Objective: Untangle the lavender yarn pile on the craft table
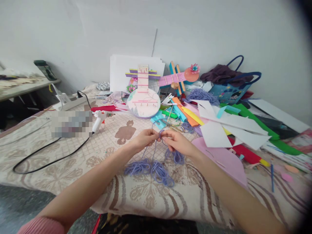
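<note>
Above the middle of the patterned cloth, my left hand [147, 137] and my right hand [175, 140] meet, fingertips pinched on thin purple yarn [161, 132]. A small loop of it shows between the fingers. Strands run down from there to purple yarn bundles lying on the cloth: one at the left [138, 167], one in the middle [162, 173], and one [177, 156] just below my right hand. Scissors [173, 127] lie just behind my right hand, partly among paper scraps.
A white glue gun [98, 121] with a black cord lies left. Behind stand decorated cardboard instruments [143, 104]. At right are white foam pieces [215, 134], a pink sheet [226, 162], a purple yarn heap [202, 96], a blue bag [229, 93] and a blue brush [272, 177].
</note>
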`<state>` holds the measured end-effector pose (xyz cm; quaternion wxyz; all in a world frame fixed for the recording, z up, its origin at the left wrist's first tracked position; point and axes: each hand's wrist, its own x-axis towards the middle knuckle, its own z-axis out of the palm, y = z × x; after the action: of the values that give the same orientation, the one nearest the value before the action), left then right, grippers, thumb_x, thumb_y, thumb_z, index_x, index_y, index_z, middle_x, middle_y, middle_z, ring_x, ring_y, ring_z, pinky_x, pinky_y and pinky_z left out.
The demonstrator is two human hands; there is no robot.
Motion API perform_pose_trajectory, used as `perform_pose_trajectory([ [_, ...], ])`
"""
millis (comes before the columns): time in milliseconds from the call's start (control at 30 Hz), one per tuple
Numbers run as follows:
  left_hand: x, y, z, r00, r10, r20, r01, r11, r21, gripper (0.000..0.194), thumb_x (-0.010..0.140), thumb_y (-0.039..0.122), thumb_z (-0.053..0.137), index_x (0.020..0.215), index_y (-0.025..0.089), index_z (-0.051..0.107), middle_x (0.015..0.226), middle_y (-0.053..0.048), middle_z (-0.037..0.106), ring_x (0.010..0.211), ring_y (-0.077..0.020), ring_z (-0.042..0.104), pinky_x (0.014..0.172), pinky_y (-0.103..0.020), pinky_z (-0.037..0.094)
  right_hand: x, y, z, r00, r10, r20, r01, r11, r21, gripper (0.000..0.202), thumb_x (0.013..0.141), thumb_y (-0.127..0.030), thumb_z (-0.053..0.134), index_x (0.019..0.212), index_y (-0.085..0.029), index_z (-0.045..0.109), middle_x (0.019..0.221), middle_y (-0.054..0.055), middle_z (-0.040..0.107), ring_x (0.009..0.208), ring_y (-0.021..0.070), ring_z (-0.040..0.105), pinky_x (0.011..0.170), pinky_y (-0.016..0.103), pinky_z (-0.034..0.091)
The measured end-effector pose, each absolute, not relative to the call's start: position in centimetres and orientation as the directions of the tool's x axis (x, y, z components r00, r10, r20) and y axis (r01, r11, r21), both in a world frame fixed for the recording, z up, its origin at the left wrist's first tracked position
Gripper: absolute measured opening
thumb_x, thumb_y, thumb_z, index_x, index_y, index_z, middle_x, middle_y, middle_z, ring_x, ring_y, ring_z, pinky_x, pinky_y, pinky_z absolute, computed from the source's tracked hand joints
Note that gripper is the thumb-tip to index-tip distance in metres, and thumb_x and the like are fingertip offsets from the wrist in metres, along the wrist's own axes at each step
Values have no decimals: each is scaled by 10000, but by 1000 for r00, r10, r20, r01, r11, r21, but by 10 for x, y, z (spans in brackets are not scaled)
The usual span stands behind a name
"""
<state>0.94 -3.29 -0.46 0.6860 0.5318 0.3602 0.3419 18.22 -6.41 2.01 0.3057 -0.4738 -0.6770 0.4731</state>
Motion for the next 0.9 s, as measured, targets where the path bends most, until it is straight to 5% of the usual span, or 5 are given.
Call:
perform_pose_trajectory([
  [333,10,-33,-6,450,892,-33,167,-48,985,121,725,250,553,701,132,549,647,-11,633,405,-26,344,380,-173,226,183,-54,10,-354,935,-12,382,133,-915,137,787,-247,497,700,-151,539,527,-44,469,407,53,406,392,180,301],
  [533,11,-35,-2,455,890,-19,168,-65,984,125,737,244,566,682,132,552,586,0,613,459,-50,444,444,-174,319,181,-57,9,-375,920,-116,286,-5,-958,133,798,-259,475,854,-158,541,777,19,624,415,53,469,394,193,357],
  [900,12,-34,-6,467,882,59,150,-145,978,42,724,159,556,699,125,557,618,-25,639,605,-101,585,577,-201,438,182,-57,3,-346,936,-71,302,39,-953,137,765,-270,519,671,-170,507,590,-29,479,443,63,386,400,195,277],
])
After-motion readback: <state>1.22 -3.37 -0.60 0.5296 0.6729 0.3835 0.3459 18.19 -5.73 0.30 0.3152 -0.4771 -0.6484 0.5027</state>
